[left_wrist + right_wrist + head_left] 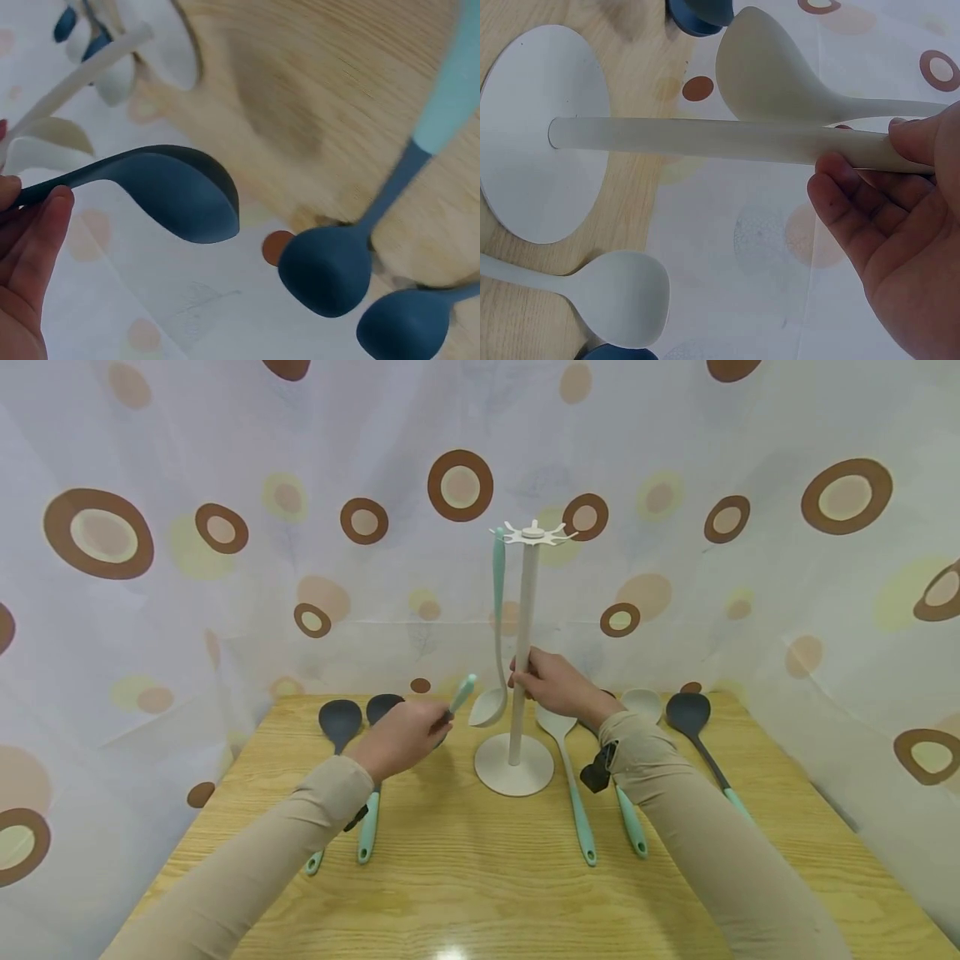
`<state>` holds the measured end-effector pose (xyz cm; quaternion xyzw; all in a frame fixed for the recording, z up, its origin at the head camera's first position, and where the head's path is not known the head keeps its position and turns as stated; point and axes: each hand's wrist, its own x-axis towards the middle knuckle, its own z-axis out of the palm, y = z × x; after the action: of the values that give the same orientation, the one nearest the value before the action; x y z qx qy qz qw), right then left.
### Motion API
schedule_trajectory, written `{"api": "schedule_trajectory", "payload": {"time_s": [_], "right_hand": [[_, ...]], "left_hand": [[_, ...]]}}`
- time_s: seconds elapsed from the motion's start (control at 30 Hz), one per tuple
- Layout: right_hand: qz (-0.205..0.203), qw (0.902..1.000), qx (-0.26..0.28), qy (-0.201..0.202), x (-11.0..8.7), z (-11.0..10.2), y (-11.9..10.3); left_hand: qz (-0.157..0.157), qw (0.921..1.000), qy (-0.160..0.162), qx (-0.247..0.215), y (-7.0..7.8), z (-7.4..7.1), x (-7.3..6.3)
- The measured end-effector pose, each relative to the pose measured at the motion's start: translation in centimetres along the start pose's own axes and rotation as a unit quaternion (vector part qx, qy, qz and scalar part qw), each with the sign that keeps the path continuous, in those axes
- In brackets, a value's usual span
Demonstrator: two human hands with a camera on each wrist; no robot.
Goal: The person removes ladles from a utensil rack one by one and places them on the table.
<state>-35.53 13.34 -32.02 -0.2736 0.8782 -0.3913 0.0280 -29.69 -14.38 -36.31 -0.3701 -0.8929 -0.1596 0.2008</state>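
Observation:
My left hand pinches a dark ladle with a mint handle by its shaft, left of the stand. In the left wrist view the dark ladle is in the air, above the table. My right hand grips the pole of a white utensil stand about midway up. The stand's round base is on the table. From the hooked top hangs a white ladle with a mint handle, on the left side of the pole.
Two dark utensils with mint handles lie on the wooden table at left. Right of the stand lie a white spoon-like utensil, another white one and a dark one. A patterned cloth hangs behind.

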Motion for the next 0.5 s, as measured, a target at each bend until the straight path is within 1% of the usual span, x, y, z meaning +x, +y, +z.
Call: {"api": "schedule_trajectory", "payload": {"time_s": [0.13,0.23,0.3,0.4,0.5], "right_hand": [[-0.001,0.9999,-0.010,0.003,0.1,0.1,0.0],[-0.001,0.9998,-0.018,0.004,0.2,0.2,0.1],[0.000,0.9998,-0.020,0.004,0.2,0.2,0.1],[-0.002,0.9998,-0.021,0.007,0.2,0.2,0.2],[-0.004,0.9997,-0.021,0.010,0.1,0.2,0.2]], "left_hand": [[0.029,0.9979,-0.040,0.042,-0.6,1.0,-0.5],[0.056,0.9934,-0.062,0.078,-0.9,1.7,-0.8],[0.076,0.9886,-0.076,0.105,-1.1,2.2,-1.0],[0.106,0.9790,-0.091,0.149,-1.4,2.8,-1.0],[0.127,0.9684,-0.108,0.186,-1.6,3.3,-1.1]]}}
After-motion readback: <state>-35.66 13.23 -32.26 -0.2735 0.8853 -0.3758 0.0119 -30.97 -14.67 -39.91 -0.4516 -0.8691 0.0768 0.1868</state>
